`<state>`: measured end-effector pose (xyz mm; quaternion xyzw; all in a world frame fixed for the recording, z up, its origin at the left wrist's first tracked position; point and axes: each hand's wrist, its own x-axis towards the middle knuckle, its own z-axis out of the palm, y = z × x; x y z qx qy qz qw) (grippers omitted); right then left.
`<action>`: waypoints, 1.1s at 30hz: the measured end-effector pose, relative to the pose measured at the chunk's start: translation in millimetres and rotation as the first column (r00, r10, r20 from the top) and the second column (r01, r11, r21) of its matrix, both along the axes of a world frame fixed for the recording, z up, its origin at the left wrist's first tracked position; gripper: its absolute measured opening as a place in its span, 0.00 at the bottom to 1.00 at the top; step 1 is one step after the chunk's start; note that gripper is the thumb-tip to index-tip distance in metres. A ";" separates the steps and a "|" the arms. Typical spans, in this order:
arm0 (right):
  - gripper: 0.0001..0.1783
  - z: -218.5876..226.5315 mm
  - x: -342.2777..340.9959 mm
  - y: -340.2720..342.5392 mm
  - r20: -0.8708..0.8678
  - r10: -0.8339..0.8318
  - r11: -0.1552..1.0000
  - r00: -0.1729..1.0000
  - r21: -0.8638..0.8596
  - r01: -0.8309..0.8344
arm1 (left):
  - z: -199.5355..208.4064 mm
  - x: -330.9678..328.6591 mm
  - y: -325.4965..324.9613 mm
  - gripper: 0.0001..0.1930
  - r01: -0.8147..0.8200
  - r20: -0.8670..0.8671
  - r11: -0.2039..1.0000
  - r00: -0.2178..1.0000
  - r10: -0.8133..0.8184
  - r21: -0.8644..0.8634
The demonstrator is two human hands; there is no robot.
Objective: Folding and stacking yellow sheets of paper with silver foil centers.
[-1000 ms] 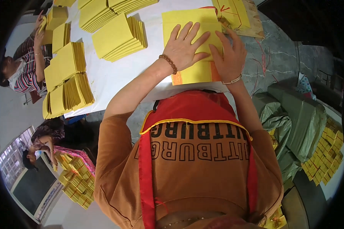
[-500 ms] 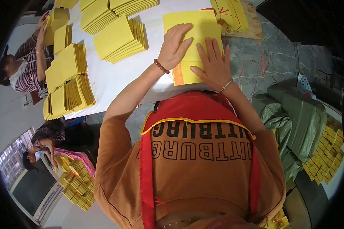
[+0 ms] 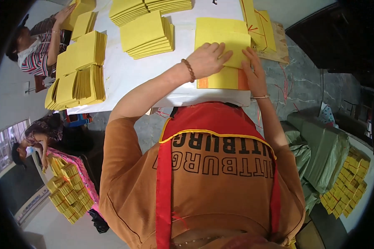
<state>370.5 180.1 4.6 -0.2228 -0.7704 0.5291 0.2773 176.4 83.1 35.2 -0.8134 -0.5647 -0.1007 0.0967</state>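
Yellow paper (image 3: 222, 31) lies at the table's near right edge. Its upper layer ends in a crosswise edge, and below it a lower layer shows an orange printed patch (image 3: 202, 83) at the left and another at the right. My left hand (image 3: 210, 60), with a brown bead bracelet at the wrist, rests on the paper with its fingers apart and slightly bent. At the right edge of the paper is my right hand (image 3: 255, 74), its fingers stretched out and touching it. Its thumb is hard to make out.
Stacks of folded yellow paper (image 3: 143, 35) stand on the white table (image 3: 166, 79). Red-tied yellow bundles (image 3: 265, 35) lie on a wooden board (image 3: 280, 45) at the right. One person (image 3: 41, 54) handles yellow paper at the far left; another (image 3: 50, 133) bends over bundles. Green wrapped packs (image 3: 320, 153) stand right.
My left hand has slid down toward the middle of the paper. My right hand has moved from on top of it to its right edge. The view has shifted slightly.
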 end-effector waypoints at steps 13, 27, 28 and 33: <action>0.22 19.8 3.1 5.7 -0.052 -0.363 0.895 0.930 -0.298 0.333 | 42.4 -31.7 -9.0 0.23 -0.184 0.137 0.895 0.981 0.140 0.406; 0.15 -22.7 9.3 1.2 0.018 -0.302 0.953 0.953 -0.024 0.303 | -28.1 -180.5 -80.3 0.22 -0.586 -0.118 0.724 0.742 0.660 0.364; 0.15 -24.4 8.6 1.3 -0.016 -0.302 0.953 0.953 -0.014 0.302 | -36.8 -181.3 -80.7 0.23 -0.587 -0.100 0.754 0.766 0.635 0.295; 0.14 -30.7 10.3 0.5 -0.031 -0.319 0.944 0.947 -0.103 0.315 | -40.6 -180.6 -80.8 0.24 -0.596 -0.086 0.786 0.785 0.613 0.163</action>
